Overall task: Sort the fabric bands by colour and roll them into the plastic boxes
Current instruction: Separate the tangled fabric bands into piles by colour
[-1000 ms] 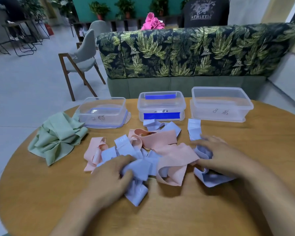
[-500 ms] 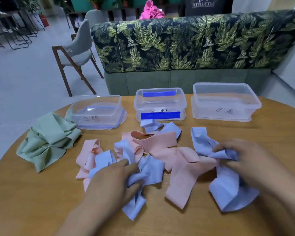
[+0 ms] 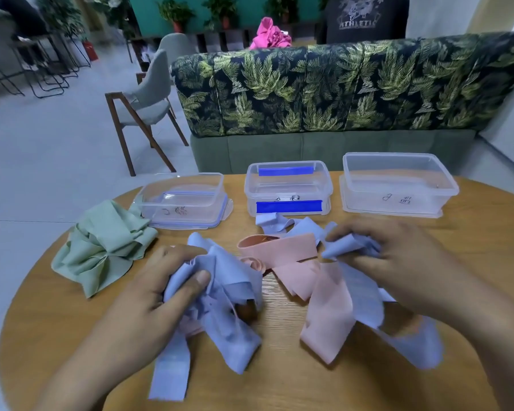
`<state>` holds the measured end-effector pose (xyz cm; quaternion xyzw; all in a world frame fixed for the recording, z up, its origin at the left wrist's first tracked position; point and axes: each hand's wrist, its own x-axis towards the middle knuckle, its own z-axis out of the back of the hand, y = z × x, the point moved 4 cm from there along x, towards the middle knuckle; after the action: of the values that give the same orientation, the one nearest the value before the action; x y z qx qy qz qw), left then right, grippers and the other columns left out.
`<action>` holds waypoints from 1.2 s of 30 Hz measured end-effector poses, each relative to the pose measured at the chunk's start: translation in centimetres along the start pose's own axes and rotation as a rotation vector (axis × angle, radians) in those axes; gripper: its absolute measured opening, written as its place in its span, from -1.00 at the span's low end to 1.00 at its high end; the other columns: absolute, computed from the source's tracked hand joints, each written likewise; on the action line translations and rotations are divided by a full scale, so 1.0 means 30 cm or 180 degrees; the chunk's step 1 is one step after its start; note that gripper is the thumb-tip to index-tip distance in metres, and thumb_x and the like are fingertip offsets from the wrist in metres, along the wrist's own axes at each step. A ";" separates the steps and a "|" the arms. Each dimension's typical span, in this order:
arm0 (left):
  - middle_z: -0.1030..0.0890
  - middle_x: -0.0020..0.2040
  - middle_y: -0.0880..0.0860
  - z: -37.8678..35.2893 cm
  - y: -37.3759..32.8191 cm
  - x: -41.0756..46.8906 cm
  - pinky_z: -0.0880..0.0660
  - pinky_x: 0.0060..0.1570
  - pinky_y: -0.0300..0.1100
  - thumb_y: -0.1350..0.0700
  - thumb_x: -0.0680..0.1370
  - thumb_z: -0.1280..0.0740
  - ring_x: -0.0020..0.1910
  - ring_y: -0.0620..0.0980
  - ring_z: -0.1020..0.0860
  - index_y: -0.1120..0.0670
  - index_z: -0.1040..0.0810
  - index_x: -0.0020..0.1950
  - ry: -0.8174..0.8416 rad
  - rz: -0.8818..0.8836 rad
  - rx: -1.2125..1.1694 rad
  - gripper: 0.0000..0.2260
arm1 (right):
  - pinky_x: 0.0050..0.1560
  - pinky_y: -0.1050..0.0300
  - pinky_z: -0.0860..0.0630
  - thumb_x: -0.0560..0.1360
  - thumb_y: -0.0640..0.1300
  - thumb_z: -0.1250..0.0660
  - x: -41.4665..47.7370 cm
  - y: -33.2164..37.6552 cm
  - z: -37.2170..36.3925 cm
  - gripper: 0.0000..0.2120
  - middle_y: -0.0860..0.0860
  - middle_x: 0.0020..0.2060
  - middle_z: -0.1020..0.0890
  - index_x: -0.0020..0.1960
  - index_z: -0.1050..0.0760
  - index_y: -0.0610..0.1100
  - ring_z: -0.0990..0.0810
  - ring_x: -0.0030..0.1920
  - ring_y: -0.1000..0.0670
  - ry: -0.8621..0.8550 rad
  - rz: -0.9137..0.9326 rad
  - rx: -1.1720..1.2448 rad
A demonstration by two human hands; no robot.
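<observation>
Both bunches lifted apart now: left hand [image 3: 161,289] and right hand [image 3: 398,262] grip blue bands [image 3: 229,280]; we're still sorting, pink bands [image 3: 324,292] next.

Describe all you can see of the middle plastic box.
The middle box is clear plastic, rectangular with rounded corners, open on top and apparently empty. A blue strip runs along its near side, another along its far side; handwriting above the near strip is unreadable. It stands upright on the table. A blue band lies just before it.
</observation>
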<state>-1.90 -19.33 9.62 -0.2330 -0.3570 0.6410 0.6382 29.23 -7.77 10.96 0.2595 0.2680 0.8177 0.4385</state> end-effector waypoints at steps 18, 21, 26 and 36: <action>-0.54 -0.21 -0.04 0.139 -0.368 0.145 -0.42 -0.17 -0.17 0.01 0.68 -0.34 -0.21 -0.10 -0.50 -0.01 -0.58 -0.01 -0.0524 -0.1036 -0.0262 -0.89 | -0.12 0.14 -0.58 0.64 -0.07 -0.42 -0.040 0.187 0.119 -0.86 0.17 0.07 -0.69 0.10 -0.66 0.18 -0.66 0.03 0.09 -0.1240 0.0419 0.1121; -0.62 -0.13 0.03 0.134 -0.420 0.162 -0.48 -0.11 -0.12 0.00 0.66 -0.34 -0.13 -0.05 -0.55 -0.02 -0.66 0.03 -0.0570 -0.1170 -0.0759 -0.88 | -0.16 0.26 -0.55 0.66 -0.12 -0.40 -0.070 0.209 0.188 -0.86 0.14 0.03 -0.70 0.12 -0.66 0.10 -0.66 -0.05 0.09 -0.1582 0.0590 0.1365; -0.68 -0.16 -0.05 0.135 -0.405 0.197 -0.51 -0.10 -0.08 0.04 0.65 -0.42 -0.16 -0.05 -0.59 -0.08 -0.72 -0.01 -0.0993 -0.0791 -0.1278 -0.91 | -0.35 0.16 -0.52 0.67 -0.10 -0.39 -0.068 0.201 0.220 -0.89 0.09 -0.15 -0.67 0.09 -0.65 0.09 -0.60 -0.39 0.01 -0.1280 0.0454 0.1213; -0.51 -0.30 0.13 0.131 -0.408 0.187 -0.33 -0.21 -0.09 0.11 0.60 -0.45 -0.28 -0.04 -0.42 0.25 -0.58 -0.16 -0.0616 -0.0675 -0.0691 -0.76 | -0.27 0.07 -0.58 0.66 -0.05 -0.40 -0.073 0.153 0.172 -0.89 0.17 0.03 -0.69 0.14 -0.64 0.12 -0.65 -0.29 0.01 -0.0971 0.0202 0.0873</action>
<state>2.67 -15.30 22.25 -0.1988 -0.5064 0.5472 0.6361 31.02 -10.73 17.33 0.4459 0.2989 0.7382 0.4086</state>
